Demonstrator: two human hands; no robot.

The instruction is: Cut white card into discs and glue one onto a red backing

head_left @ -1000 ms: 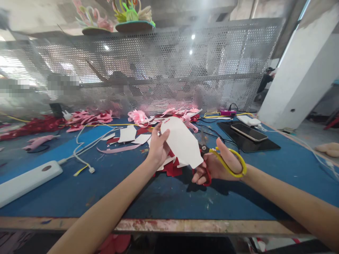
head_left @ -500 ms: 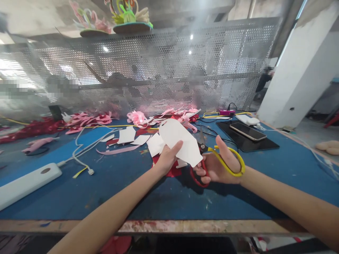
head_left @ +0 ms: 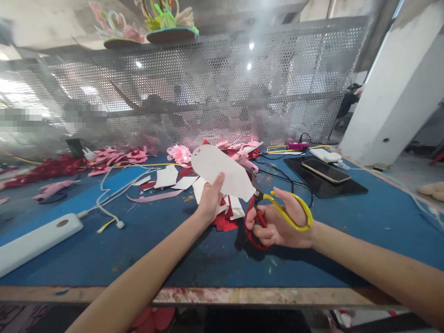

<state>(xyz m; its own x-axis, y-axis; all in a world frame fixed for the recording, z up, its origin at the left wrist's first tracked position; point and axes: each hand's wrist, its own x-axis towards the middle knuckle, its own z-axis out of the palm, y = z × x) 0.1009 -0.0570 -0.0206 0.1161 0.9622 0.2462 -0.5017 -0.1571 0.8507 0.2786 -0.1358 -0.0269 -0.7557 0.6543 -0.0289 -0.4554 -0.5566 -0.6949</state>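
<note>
My left hand (head_left: 209, 200) pinches a white cut-out paper shape (head_left: 222, 172) and holds it up above the blue table (head_left: 173, 249). My right hand (head_left: 280, 221) grips a pair of scissors (head_left: 274, 215) with one yellow and one red handle. Their blades reach under the paper's right edge. Red and white paper scraps (head_left: 227, 215) lie on the table just below both hands.
A white power bank (head_left: 36, 240) with a white cable (head_left: 111, 194) lies at the left. A phone (head_left: 325, 171) rests on a black tablet (head_left: 338, 185) at the right. Pink and red cut pieces (head_left: 114, 157) line the perforated metal screen (head_left: 215, 88). A white pillar (head_left: 391, 92) stands at the right.
My left hand has turned the white paper shape and shifted it to the left. My right hand with the scissors has moved left, and its handles have spread.
</note>
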